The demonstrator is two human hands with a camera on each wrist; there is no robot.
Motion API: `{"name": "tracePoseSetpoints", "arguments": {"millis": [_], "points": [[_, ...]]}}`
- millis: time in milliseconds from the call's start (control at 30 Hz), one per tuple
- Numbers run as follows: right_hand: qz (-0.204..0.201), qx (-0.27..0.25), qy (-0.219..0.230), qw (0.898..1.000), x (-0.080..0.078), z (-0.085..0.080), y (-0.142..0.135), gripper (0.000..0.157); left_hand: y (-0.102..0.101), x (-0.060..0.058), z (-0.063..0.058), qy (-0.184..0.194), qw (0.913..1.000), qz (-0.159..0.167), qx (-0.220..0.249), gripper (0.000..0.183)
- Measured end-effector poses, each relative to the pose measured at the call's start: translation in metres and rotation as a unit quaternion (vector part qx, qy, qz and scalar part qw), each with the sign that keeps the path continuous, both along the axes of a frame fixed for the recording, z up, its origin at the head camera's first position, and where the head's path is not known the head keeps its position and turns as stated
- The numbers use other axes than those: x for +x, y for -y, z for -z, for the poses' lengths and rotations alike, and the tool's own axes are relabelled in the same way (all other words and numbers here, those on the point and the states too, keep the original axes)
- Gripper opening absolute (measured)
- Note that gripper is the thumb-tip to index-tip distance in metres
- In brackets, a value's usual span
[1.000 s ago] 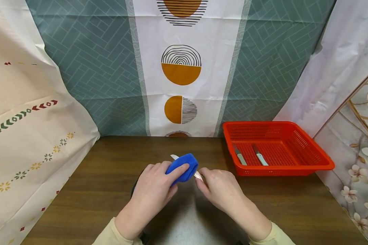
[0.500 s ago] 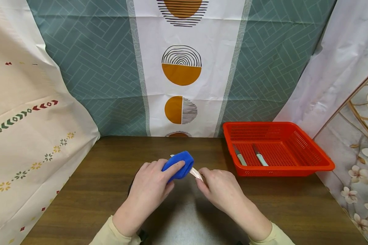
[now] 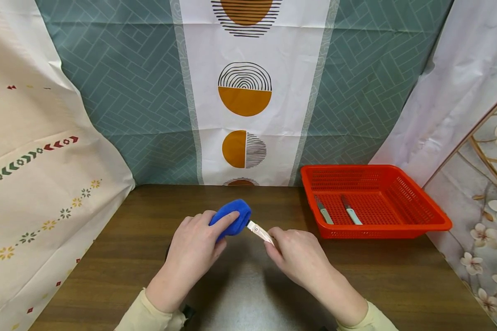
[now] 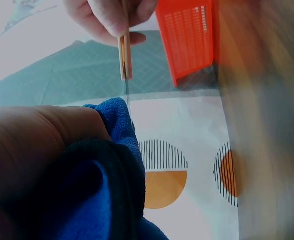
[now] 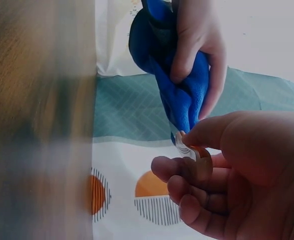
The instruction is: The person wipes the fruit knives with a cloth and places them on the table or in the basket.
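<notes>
My left hand pinches a folded blue cloth around the blade of a small knife. Its pale, pearly handle is gripped at the far end by my right hand, and a rivet shows near the blade end. The cloth hides most of the blade; in the left wrist view a thin strip of blade shows between handle and cloth. In the right wrist view, thumb and fingers hold the curved handle just below the cloth. Both hands are above the dark wooden table.
At the back right stands a red plastic basket with perforated walls. Two small knives lie inside, a grey-handled knife on the left and a light-handled knife beside it. Patterned cloths hang behind and at the sides.
My left hand and the blue cloth have slid left along the knife, baring more of the handle. The blade tip that stuck out beyond the cloth is now covered. My right hand stays put.
</notes>
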State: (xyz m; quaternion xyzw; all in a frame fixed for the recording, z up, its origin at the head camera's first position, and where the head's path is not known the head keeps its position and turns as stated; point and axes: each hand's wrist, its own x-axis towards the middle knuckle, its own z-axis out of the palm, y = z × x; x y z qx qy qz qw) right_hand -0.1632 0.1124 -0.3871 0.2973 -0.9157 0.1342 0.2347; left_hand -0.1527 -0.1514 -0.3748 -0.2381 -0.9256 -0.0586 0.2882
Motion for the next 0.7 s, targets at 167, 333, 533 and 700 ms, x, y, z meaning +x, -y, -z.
{"name": "tracePoseSetpoints", "arguments": {"millis": [167, 333, 533, 700], "points": [[-0.001, 0.0, 0.004, 1.0, 0.0, 0.0, 0.0, 0.014, 0.005, -0.003, -0.001, -0.003, 0.9999, -0.011, 0.005, 0.066], [-0.004, -0.006, 0.007, 1.0, 0.0, 0.0, 0.0, 0.013, 0.009, -0.005, 0.0, -0.002, 0.9998, -0.014, 0.011, 0.064], [-0.005, -0.007, 0.001, 1.0, 0.0, 0.002, -0.001, 0.012, 0.013, -0.007, 0.001, 0.0, 0.9997, -0.02, 0.015, 0.063], [-0.006, -0.006, -0.01, 1.0, 0.0, 0.003, -0.002, 0.013, 0.016, -0.009, 0.002, 0.011, 0.9994, -0.03, 0.016, 0.063]]}}
